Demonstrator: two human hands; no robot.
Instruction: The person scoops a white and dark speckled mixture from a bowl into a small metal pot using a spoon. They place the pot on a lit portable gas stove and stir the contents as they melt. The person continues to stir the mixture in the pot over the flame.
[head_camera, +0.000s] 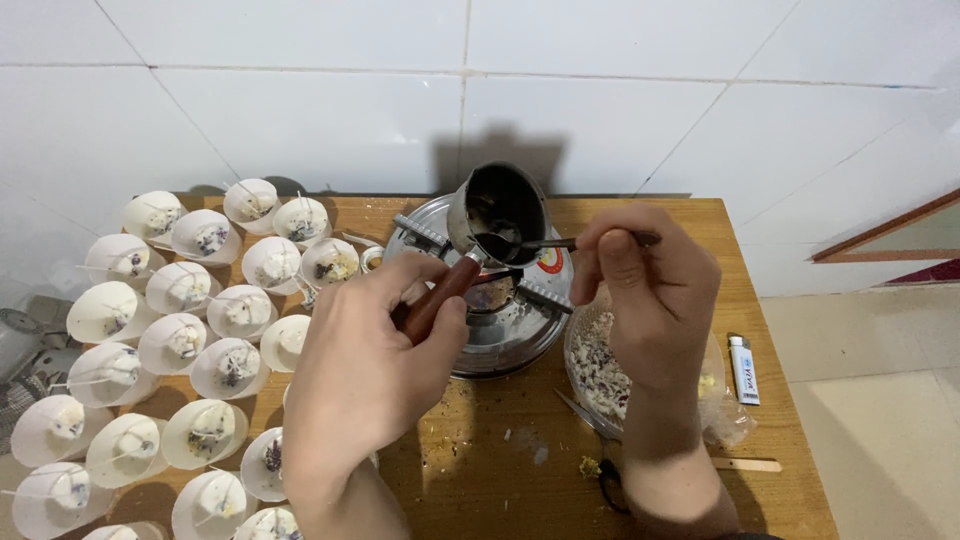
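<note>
While the left hand (375, 345) clamps its fingers on the wooden handle of a small metal pot (497, 213) over the stove (500, 330), the right hand (650, 290) pinches a spoon (545, 243) dipped into its dark contents; white shells (180, 345) hold wax.

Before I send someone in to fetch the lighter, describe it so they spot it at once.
Start at the wooden table against the white tiled wall and go to its right edge, past the round metal burner and the clear bag of mixed bits. The lighter lies flat there, beside the right hand. It is the only small white stick-shaped thing with blue print; a pale wooden stick lies nearer.
</note>
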